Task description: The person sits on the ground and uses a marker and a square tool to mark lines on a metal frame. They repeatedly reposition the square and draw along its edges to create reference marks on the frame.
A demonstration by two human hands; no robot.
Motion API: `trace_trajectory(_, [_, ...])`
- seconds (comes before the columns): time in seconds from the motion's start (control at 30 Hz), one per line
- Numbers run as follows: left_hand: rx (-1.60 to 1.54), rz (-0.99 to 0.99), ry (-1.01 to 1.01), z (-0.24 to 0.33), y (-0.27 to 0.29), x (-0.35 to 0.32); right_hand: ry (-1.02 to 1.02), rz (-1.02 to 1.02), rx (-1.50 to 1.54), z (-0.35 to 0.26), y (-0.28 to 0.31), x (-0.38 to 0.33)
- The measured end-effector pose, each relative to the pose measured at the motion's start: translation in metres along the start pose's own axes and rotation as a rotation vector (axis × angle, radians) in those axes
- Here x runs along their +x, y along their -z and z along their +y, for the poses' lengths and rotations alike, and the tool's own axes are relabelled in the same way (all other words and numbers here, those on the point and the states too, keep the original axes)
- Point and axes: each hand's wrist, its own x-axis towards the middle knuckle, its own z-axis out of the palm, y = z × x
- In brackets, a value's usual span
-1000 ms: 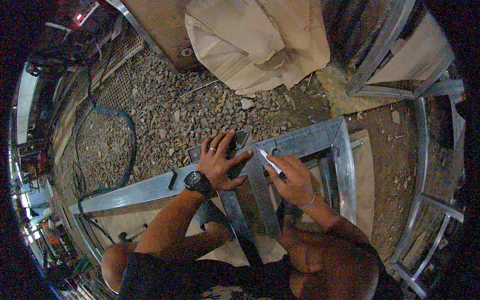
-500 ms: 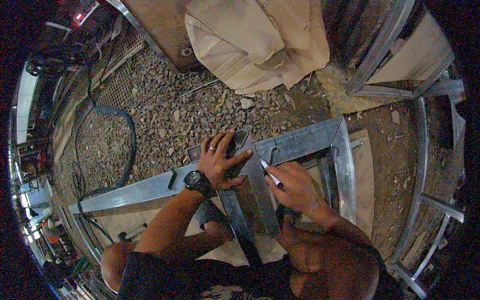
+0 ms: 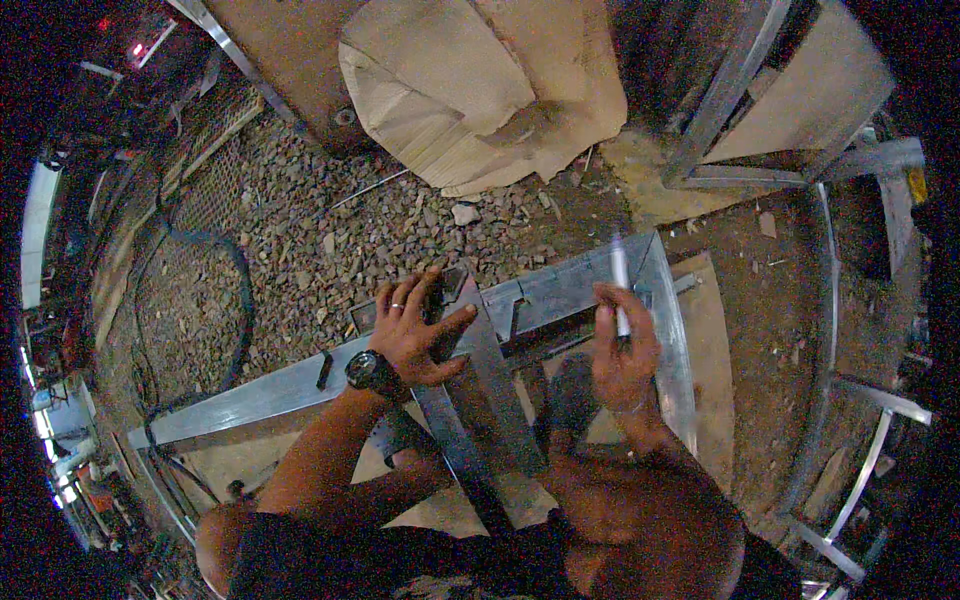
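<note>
My left hand (image 3: 415,330), with a ring and a black wristwatch, lies flat with spread fingers on a dark square tool (image 3: 445,300) set against a grey metal bar (image 3: 480,400) that crosses a long metal rail (image 3: 270,395). My right hand (image 3: 622,345) grips a white marker (image 3: 620,285), tip pointing up, lifted off the metal near the frame's right corner (image 3: 655,270).
Gravel (image 3: 330,240) covers the ground beyond the frame. A crumpled brown paper sack (image 3: 480,90) lies at the top. More metal frames (image 3: 850,380) stand to the right, and a black cable (image 3: 235,300) loops at left. My knees are at the bottom edge.
My right hand moved right and up, away from the crossing bar, and turned the marker upright. The left hand stayed pressed on the square tool.
</note>
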Motion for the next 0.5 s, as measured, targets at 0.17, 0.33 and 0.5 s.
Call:
trace_trajectory(0.17, [0.019, -0.027, 0.013, 0.0, 0.003, -0.004, -0.032, -0.003, 0.082, 0.03, -0.011, 0.003])
trace_trajectory(0.33, [0.018, -0.065, 0.02, 0.004, 0.009, 0.003, -0.088, -0.37, 0.036, 0.019, -0.028, 0.006])
trace_trajectory(0.5, [-0.028, -0.052, 0.005, 0.003, 0.021, -0.001, 0.042, -0.429, 0.01, 0.019, -0.045, 0.011])
